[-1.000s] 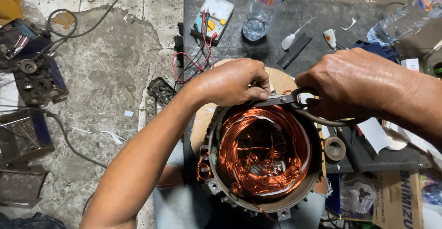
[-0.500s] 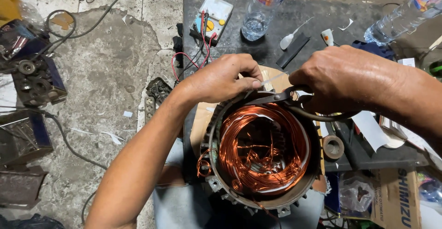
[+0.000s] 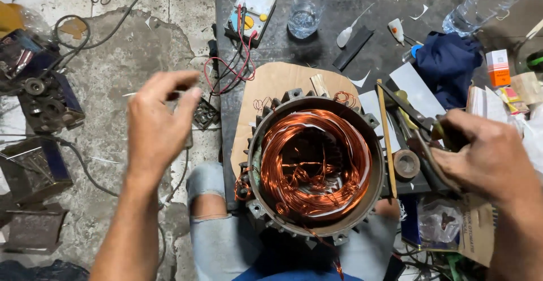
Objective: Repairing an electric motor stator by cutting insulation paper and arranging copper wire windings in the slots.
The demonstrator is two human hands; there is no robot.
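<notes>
Far left of the stator housing (image 3: 315,171), dark metal parts (image 3: 42,103) and a black cable (image 3: 73,38) were noted on the cracked concrete floor (image 3: 113,77). The left hand (image 3: 158,122) was found raised over that floor, well clear of the housing to its left. Half a second earlier it had been pressed on the housing's upper rim; it had since been withdrawn. Its thumb and forefinger were pinched nearly closed; a thin pale sliver appeared to be held between them, though blur prevented confirmation.

The stator housing was seen resting on the person's lap, its far rim against a cardboard sheet (image 3: 277,83) on the dark counter (image 3: 362,9). The copper windings (image 3: 311,162) inside were fully exposed, with loose wire ends trailing at the near rim. Beyond the housing, a multimeter (image 3: 251,7) with red and black leads and a clear water bottle (image 3: 308,4) were recorded on the counter.

Right of the housing, a tape roll (image 3: 406,165) and a wooden stick (image 3: 386,134) were observed. The right hand (image 3: 486,162) had likewise been drawn back from the rim and was closed around a pair of pliers (image 3: 421,125), jaws pointing back toward the housing. A blue cloth (image 3: 447,60) lay further off.

With both hands lifted away, it was judged that work at the upper rim had been paused or completed.
</notes>
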